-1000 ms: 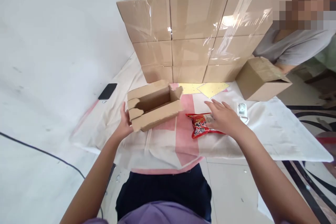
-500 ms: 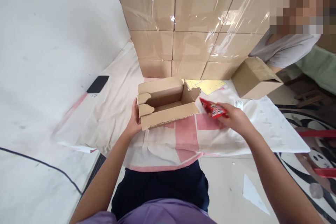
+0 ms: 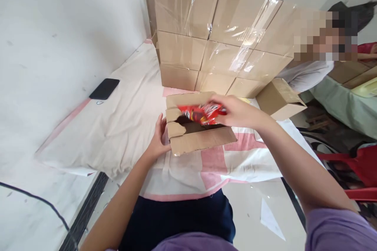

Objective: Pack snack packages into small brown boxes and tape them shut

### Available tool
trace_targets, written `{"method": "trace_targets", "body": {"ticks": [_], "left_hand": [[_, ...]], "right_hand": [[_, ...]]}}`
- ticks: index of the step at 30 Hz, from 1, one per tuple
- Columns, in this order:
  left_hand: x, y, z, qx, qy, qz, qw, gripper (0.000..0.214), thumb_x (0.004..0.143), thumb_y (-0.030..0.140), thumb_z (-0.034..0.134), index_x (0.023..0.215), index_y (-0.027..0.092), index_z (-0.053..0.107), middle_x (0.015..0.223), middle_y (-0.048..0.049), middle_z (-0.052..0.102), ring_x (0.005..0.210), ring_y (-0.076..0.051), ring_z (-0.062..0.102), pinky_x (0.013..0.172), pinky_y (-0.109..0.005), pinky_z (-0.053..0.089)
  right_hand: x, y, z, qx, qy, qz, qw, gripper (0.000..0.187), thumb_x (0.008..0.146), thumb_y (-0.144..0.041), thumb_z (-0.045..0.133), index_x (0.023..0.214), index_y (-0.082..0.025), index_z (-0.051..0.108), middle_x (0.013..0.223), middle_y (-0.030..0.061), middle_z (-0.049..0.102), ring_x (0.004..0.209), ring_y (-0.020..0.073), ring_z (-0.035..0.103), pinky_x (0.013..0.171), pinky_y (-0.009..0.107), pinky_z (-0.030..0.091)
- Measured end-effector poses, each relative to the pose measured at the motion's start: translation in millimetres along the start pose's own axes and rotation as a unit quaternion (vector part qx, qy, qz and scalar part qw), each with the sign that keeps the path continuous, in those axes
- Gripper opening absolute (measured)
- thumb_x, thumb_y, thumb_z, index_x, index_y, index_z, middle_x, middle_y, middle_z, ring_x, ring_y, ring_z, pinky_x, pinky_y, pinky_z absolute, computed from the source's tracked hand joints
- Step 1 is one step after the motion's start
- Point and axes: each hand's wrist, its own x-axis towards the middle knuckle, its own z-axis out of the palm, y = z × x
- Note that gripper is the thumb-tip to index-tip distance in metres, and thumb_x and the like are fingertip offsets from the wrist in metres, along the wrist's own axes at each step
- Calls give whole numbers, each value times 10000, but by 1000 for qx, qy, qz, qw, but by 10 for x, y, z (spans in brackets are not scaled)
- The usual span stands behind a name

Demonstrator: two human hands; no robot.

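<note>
In front of me an open cardboard box (image 3: 203,141) lies on the cloth, with two torn-looking flaps at its left end. My left hand (image 3: 160,137) grips that left end, fingers and thumb against the cardboard. A shiny red packet (image 3: 200,113) with white and yellow print is over the box opening, partly inside it. My right hand (image 3: 232,111) is closed on the packet's right end, slightly blurred by motion. The inside of the box is dark and mostly covered by the packet and hand.
Stacked cardboard boxes (image 3: 182,51) under clear film stand behind. Another box (image 3: 279,100) is at the right, near a person in a grey sleeve (image 3: 306,76). A black phone-like slab (image 3: 104,88) lies left on the cloth (image 3: 123,125). A red chair (image 3: 362,168) stands right.
My right hand has carried the red packet leftward from beside the box to over its opening. My left hand stays on the box's left end. The camera view has tilted.
</note>
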Motion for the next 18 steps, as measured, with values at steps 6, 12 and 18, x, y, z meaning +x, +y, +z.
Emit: {"method": "trace_targets", "body": {"ticks": [6,12,18], "left_hand": [[37,3,-13,-26,-10,10,1000,1369,607,510,933,1603,370,5,1653,-167,241,1548,-356,241,1251,-553,233],[-8,-100,-36,-4,18,-26,999,1351,580,553,920,1600,413,45,1673,-116,244,1533,-403,268,1238,-587,285],[24,-197,-65,20,24,-25,999,1349,508,496,952,1563,536,111,1701,28,205,1541,-423,225,1191,-559,415]], "right_hand": [[594,64,718,-92,-186,50,977,111,683,-127,764,751,-198,714,678,4,693,582,169,625,628,287,458],[519,-20,640,-111,-104,-27,988,252,719,-58,701,917,-198,770,762,-30,712,654,148,625,587,251,390],[397,183,662,-61,-77,-56,994,207,794,-137,689,947,-230,794,883,3,779,750,183,675,638,260,441]]}}
